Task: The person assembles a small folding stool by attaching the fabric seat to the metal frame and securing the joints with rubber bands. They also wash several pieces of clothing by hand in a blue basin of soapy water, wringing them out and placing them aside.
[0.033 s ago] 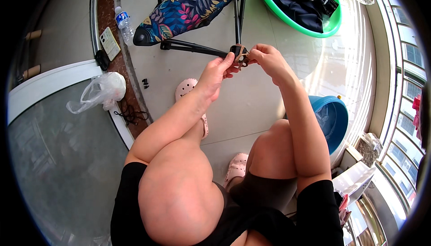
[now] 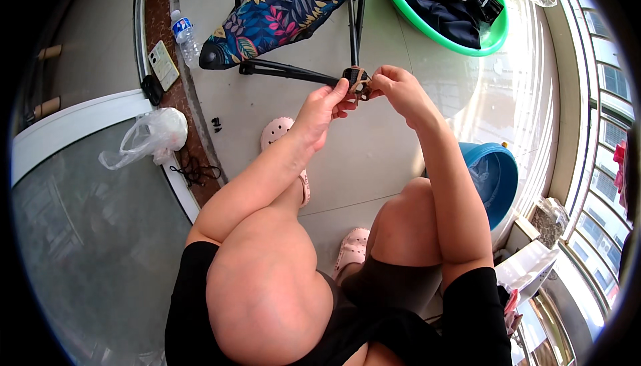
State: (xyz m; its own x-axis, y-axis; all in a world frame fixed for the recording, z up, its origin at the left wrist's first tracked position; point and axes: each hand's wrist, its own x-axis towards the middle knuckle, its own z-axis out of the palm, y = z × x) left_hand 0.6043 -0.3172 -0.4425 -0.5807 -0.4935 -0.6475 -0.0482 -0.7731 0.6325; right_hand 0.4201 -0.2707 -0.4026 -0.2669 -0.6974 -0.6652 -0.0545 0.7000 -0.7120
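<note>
A folding seat with dark floral fabric (image 2: 287, 15) and black tube legs lies across the floor ahead of me. At the near end of its legs is a black joint (image 2: 350, 74) with a thin brown cord (image 2: 360, 84) wound about it. My left hand (image 2: 325, 107) is closed on this joint, thumb on top and fingers curled beneath. From the right, my right hand (image 2: 399, 91) pinches beside the joint where the cord runs. Its fingertips hide what exactly is between them, apparently the cord's end.
Top right stands a green basin (image 2: 461, 49) with dark cloth. A blue bucket (image 2: 497, 179) is by my right forearm. Left, along the sill, are a plastic bottle (image 2: 187, 39), a phone (image 2: 163, 64), a plastic bag (image 2: 150, 137) and black cord (image 2: 195, 169). Small black pieces (image 2: 216, 124) lie on the floor.
</note>
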